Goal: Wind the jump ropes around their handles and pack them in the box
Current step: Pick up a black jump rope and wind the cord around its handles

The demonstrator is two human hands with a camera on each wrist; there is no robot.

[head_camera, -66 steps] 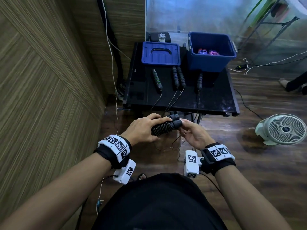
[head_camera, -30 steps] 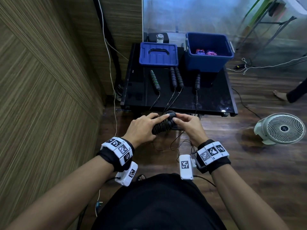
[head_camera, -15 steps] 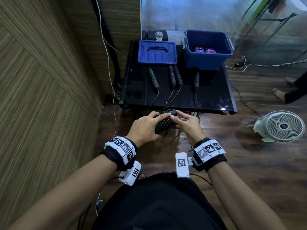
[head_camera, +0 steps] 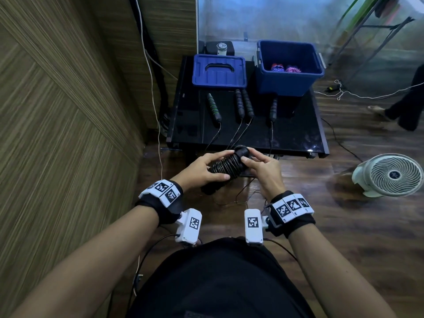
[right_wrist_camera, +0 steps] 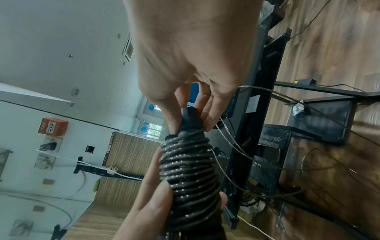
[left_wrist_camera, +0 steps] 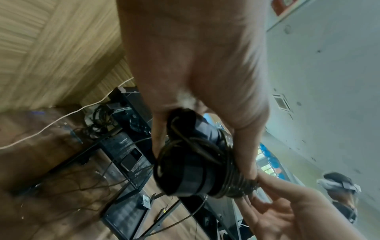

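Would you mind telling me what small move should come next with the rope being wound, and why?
Probably another turn: the left hand grips the coiled handles, the right hand pinches their tip, and loose rope hangs below.

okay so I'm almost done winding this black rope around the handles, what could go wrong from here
The coils could spring loose: your right hand only pinches the handle tip, and the left hand covers just part of the wrap. The loose tail hanging below could tangle with the cords trailing off the table.
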